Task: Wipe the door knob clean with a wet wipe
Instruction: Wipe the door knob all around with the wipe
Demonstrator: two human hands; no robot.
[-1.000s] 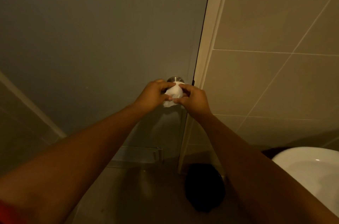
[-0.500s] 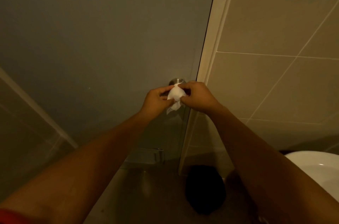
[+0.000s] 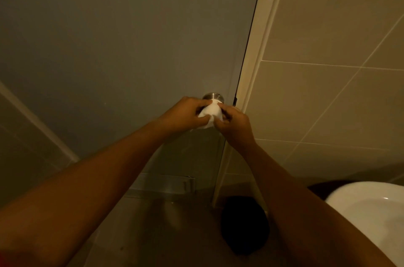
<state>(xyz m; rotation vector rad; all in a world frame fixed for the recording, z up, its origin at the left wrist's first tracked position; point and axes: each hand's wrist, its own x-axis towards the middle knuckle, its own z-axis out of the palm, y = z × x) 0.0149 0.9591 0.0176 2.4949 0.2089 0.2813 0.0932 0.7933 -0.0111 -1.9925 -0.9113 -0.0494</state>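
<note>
A white wet wipe (image 3: 211,113) is draped over the door knob (image 3: 212,96), whose metal base plate shows just above it on the grey door (image 3: 131,37). My left hand (image 3: 183,115) grips the wipe from the left, fingers curled over its top and side. Pinching the wipe's right and lower edge is my right hand (image 3: 235,123). The knob itself is almost wholly covered by wipe and fingers.
The cream door frame (image 3: 260,48) runs beside the knob, with a beige tiled wall (image 3: 328,92) to the right. A white basin (image 3: 371,218) sits at the lower right. A dark round object (image 3: 243,225) lies on the floor below the frame.
The wipe hung loosely pinched between both hands half a second ago; now it is spread smooth over the knob. My right hand has dropped lower and my left hand has closed over the wipe.
</note>
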